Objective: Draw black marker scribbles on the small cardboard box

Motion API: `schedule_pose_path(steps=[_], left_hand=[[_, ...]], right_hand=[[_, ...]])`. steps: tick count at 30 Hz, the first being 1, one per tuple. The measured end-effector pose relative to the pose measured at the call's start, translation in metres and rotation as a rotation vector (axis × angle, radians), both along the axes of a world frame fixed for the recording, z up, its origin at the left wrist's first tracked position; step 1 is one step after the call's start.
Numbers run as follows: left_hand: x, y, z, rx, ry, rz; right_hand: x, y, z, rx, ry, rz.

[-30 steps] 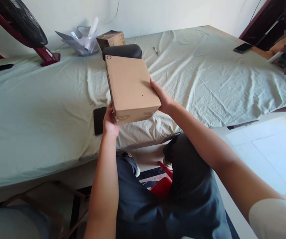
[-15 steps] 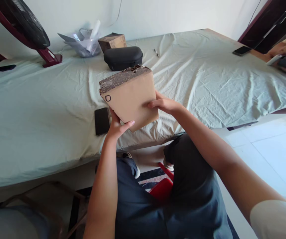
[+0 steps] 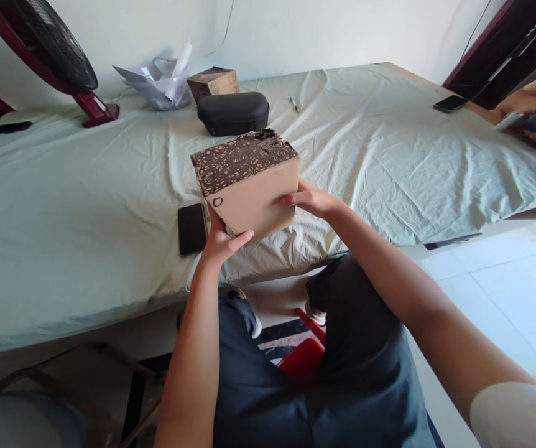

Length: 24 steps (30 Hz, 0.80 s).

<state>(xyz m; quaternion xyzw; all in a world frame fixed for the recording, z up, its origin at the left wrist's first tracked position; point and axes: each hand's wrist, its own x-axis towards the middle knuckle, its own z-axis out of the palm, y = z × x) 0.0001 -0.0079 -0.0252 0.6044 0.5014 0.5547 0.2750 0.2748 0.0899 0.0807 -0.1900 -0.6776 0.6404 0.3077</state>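
My arms are bare from the wrists up past the elbows. My right arm ends in a short pale sleeve, white or nearly so, with a rounded hem just above the elbow at the lower right edge of the view. No sleeve shows on my left arm. I wear no watch, ring or bracelet on my left hand (image 3: pixel 221 239) or right hand (image 3: pixel 312 200). My legs are covered in dark cloth, navy blue I think, though the light is dim there.

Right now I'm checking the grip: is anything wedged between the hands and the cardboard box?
Nothing visible. The left hand cups the cardboard box at its lower left corner, and the right hand presses bare fingers on its right side, above the sheet-covered table.
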Motion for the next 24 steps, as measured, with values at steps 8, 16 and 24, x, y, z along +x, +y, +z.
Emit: schedule_pose_path(steps=[8, 16, 24], left_hand=[[0.001, -0.001, 0.009, -0.017, 0.003, 0.101], [0.013, 0.004, 0.011, -0.107, -0.204, 0.124], [0.019, 0.006, 0.017, -0.046, -0.451, 0.316]], right_hand=[[-0.001, 0.003, 0.003, 0.155, 0.016, 0.021], [0.010, 0.005, -0.004, 0.204, -0.063, -0.008], [0.010, -0.002, -0.026, 0.309, -0.157, -0.160]])
